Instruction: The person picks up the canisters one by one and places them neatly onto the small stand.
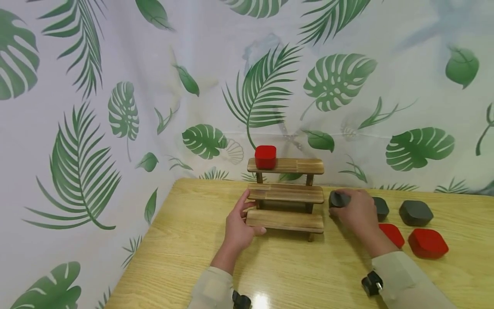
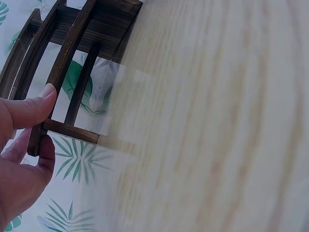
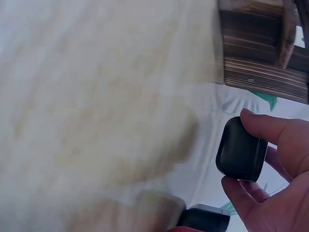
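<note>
A three-tier wooden shelf stand stands on the table, with a small red rounded box at the left of its top tier. My left hand grips the stand's left end. In the left wrist view its thumb lies on one face of a board and fingers curl round the other. To the right of the stand, my right hand pinches a black rounded box between thumb and fingers. That box is beside the lower tiers, close over the table.
Right of the right hand lie two more black boxes, one partly hidden and one in full view. Nearer are two red boxes, one partly behind the wrist and one farther right. A leaf-patterned cloth hangs behind the wooden table.
</note>
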{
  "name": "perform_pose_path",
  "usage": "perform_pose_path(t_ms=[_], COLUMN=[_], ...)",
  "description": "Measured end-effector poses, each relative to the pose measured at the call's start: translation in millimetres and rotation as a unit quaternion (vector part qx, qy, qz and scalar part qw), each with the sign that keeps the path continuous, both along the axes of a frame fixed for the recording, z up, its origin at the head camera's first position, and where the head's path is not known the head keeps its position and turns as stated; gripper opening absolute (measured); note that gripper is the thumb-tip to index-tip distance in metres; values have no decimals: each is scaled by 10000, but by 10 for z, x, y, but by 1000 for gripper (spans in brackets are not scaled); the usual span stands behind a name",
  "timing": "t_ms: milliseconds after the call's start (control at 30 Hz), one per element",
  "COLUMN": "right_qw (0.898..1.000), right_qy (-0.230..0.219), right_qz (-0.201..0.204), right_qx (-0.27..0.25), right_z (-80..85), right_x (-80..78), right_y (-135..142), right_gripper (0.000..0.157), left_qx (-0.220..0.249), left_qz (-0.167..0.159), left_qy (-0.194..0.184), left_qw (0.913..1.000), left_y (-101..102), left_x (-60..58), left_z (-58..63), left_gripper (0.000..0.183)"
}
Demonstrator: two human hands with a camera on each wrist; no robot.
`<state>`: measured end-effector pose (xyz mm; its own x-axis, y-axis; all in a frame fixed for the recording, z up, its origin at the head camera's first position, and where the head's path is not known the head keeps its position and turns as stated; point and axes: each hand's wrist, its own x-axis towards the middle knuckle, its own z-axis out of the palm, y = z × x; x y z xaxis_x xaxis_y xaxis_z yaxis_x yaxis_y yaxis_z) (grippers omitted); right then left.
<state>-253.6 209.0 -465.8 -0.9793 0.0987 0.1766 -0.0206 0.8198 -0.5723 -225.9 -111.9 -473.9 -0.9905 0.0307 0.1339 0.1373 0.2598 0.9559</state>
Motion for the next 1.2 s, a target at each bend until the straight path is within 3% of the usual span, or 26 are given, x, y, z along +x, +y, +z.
perform_pose_path(t_ms=[367, 1200], right_qw=[9988, 9966], right_qy=[449, 786], right_qz=[185, 61], right_qx=[-48, -220], right_z=[140, 376], right_x=[33, 63], right_y=[-14, 24], right_gripper=[55, 57], left_qx=[-75, 67], left_qz=[-11, -48], left_qy=[-25, 12], left_qw=[10000, 10000], left_y=[-9, -7], left_x=[0, -11], left_z=[-22, -27], left_gripper=[113, 113])
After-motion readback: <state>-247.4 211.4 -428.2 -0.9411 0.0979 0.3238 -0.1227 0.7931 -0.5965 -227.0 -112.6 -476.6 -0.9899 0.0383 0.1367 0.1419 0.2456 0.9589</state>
